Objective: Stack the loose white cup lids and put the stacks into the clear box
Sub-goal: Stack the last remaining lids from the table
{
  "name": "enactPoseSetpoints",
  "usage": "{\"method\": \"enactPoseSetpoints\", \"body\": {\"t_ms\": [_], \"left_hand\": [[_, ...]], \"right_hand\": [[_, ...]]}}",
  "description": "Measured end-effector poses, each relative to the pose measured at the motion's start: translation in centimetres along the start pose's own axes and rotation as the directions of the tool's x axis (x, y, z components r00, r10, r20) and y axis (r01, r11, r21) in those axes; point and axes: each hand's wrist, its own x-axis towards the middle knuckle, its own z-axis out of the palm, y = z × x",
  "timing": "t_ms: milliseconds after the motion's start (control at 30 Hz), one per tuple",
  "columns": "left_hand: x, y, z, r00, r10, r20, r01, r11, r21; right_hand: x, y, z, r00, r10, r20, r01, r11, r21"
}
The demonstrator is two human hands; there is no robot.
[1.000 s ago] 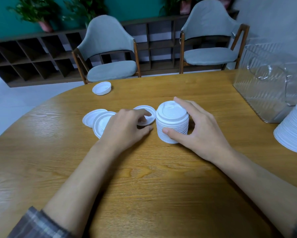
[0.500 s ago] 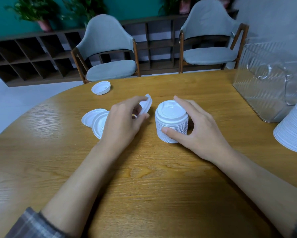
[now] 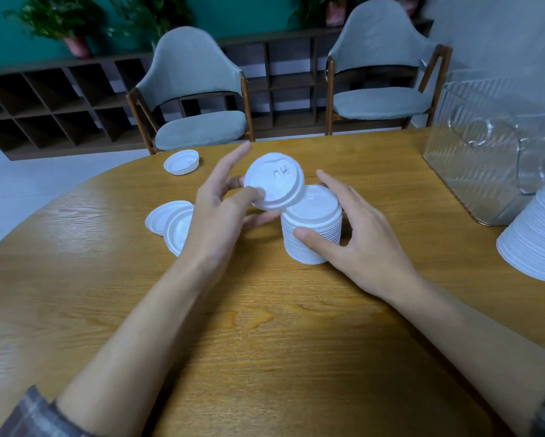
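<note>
A person's left hand (image 3: pixel 220 212) holds a single round white plastic cup lid (image 3: pixel 274 181) raised and tilted above the oval wooden counter (image 3: pixel 264 342), thumb on the near rim and the other fingers (image 3: pixel 230 167) spread behind it, forearm reaching in from 7 o'clock. The lid's lower edge overlaps the top of a short upright stack of white cup lids (image 3: pixel 312 225) standing at the centre of the counter. The right hand (image 3: pixel 356 234) cups that stack loosely from 4 o'clock, thumb pressed to its near side and fingers curved around the far side, partly open. Two loose white lids (image 3: pixel 167 216), overlapping each other, lie flat at 9 o'clock of the stack, partly hidden by the left hand; another loose white lid (image 3: pixel 181 162) rests near the counter's far edge at 11 o'clock. The ribbed clear plastic box (image 3: pixel 485 152) sits at 2 o'clock, well apart, with a taller leaning stack of white lids (image 3: pixel 539 241) just beside it at 3 o'clock.
</note>
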Motion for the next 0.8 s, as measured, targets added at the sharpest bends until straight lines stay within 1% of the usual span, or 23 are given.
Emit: {"method": "enactPoseSetpoints", "body": {"t_ms": [67,167,200,333,433,500,567,633,700,800], "left_hand": [[-0.05,-0.11,0.02,0.999,0.009,0.041,-0.012,0.997,0.073],[-0.19,-0.26,0.01,0.997,0.046,0.064,-0.063,0.954,0.293],[-0.20,-0.35,0.03,0.996,0.050,0.068,-0.070,0.940,0.334],[-0.45,-0.70,0.18,0.995,0.054,0.086,-0.085,0.907,0.413],[-0.59,-0.96,0.10,0.991,0.077,0.107,-0.123,0.839,0.531],[-0.69,-1.03,0.04,0.991,0.082,0.108,-0.130,0.807,0.576],[-0.69,-0.93,-0.02,0.989,0.054,0.141,-0.124,0.824,0.553],[-0.61,-0.70,-0.07,0.975,-0.001,0.224,-0.104,0.882,0.460],[-0.53,-0.57,-0.18,0.959,-0.004,0.284,-0.107,0.920,0.377],[-0.53,-0.54,-0.08,0.966,0.036,0.258,-0.124,0.935,0.333]], "right_hand": [[0.01,-0.03,-0.03,1.000,-0.005,0.003,0.005,1.000,0.005],[0.02,-0.04,0.02,1.000,-0.018,0.005,0.018,1.000,0.007],[0.02,-0.02,0.04,1.000,-0.022,0.006,0.022,1.000,0.008],[0.00,-0.11,0.11,0.999,-0.037,0.001,0.037,0.999,0.016],[-0.06,-0.07,0.05,0.999,-0.042,-0.006,0.042,0.999,0.023],[-0.09,-0.06,0.03,0.999,-0.039,-0.009,0.040,0.999,0.019],[-0.11,-0.11,0.03,0.999,-0.039,-0.004,0.039,0.999,0.013],[-0.14,-0.18,0.06,0.999,-0.038,0.003,0.038,0.999,0.019],[-0.12,-0.20,0.08,0.999,-0.035,0.004,0.035,0.999,0.024],[-0.11,-0.23,-0.02,1.000,-0.022,0.017,0.021,0.999,0.036]]}}
